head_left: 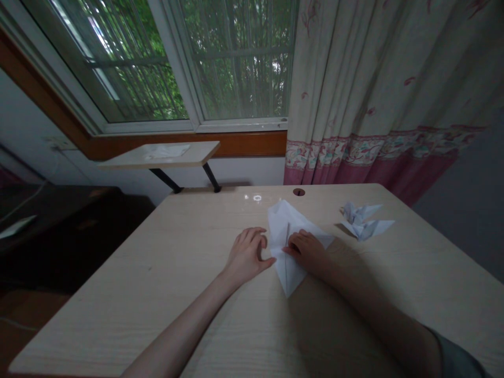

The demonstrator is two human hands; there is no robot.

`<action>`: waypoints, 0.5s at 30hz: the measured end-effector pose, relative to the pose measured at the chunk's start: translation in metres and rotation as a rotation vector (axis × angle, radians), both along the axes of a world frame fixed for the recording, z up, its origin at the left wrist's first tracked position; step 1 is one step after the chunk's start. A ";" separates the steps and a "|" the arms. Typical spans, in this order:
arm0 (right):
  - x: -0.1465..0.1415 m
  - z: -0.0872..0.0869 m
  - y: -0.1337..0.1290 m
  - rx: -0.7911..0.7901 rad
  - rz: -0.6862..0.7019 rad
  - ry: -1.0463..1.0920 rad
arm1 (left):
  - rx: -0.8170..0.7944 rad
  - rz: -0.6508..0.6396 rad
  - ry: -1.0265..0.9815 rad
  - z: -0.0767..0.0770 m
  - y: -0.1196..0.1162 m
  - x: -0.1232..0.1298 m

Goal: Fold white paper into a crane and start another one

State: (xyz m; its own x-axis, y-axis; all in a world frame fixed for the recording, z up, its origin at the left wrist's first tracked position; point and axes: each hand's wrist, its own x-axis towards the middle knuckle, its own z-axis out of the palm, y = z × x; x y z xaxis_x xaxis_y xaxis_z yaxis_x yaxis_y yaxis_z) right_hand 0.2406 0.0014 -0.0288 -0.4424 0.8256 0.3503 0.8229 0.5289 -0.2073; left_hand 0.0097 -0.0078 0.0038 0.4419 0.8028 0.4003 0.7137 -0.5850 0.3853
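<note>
A sheet of white paper folded into a long pointed shape [285, 247] lies on the pale wood-grain desk [129, 310], with a crease down its middle. My right hand [307, 252] rests on top of the paper, its fingers pressing near the centre crease. My left hand [247, 256] is just left of the paper, fingers curled, with the thumb tip at or very near the paper's left edge. The right hand hides part of the sheet. Off to the right of both hands lies a folded white paper figure [364, 220], possibly an origami crane.
A round cable hole [298, 192] is cut near the desk's far edge. Beyond it stands a small pale shelf board [157, 156] on black legs. Dark furniture [59, 220] stands to the left, and a patterned curtain [374, 105] hangs beside the window [177, 63].
</note>
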 end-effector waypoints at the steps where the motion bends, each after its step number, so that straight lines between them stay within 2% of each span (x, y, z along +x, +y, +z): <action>1: 0.000 0.001 0.000 -0.006 0.000 -0.001 | -0.004 0.001 0.008 0.001 -0.001 0.000; 7: -0.001 0.003 0.000 -0.017 -0.005 -0.003 | -0.019 -0.015 0.015 0.001 -0.004 0.002; 15: 0.001 0.002 0.001 0.015 0.015 0.020 | -0.014 -0.039 0.007 -0.006 -0.004 0.001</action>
